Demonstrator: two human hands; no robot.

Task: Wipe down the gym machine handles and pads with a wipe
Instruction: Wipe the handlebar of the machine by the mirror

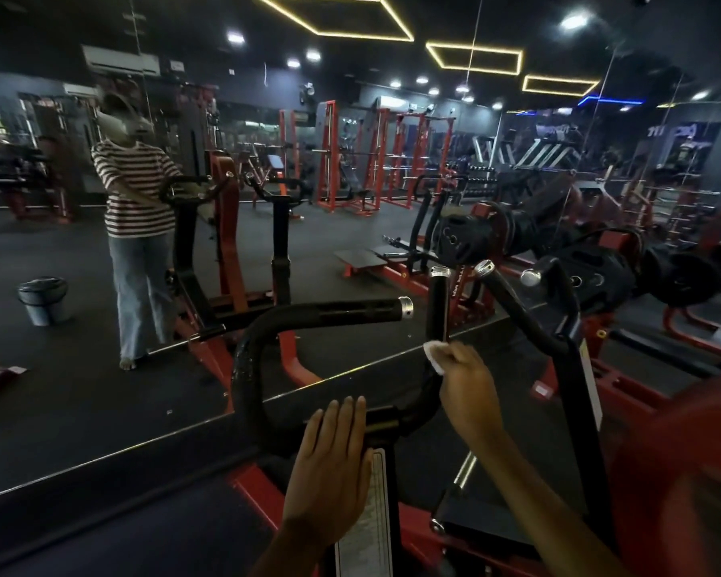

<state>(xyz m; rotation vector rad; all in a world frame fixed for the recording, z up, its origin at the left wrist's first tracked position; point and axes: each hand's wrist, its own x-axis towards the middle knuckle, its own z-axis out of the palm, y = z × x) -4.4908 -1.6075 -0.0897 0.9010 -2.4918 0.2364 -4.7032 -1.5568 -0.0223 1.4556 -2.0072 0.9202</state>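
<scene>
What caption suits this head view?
Right hand wipes upright handle with white wipe; left hand steadies the bar.

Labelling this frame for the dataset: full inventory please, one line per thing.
wipe: 1, white, in the right hand, against the base of the upright grip
upright grip: 1, black with chrome cap, centre
side grip: 1, black with chrome cap, lying level, left of the upright grip
label: 1, white, on the machine post, bottom centre
frame: 1, red, machine base below the grips
weight plates: several, black, right of centre
mirror: 1, wall ahead, reflecting the gym and the person
bin: 1, grey, on the floor, seen in the mirror at left
left hand: 1, fingers straight, resting on the handlebar stem
right hand: 1, pinching the wipe
</scene>
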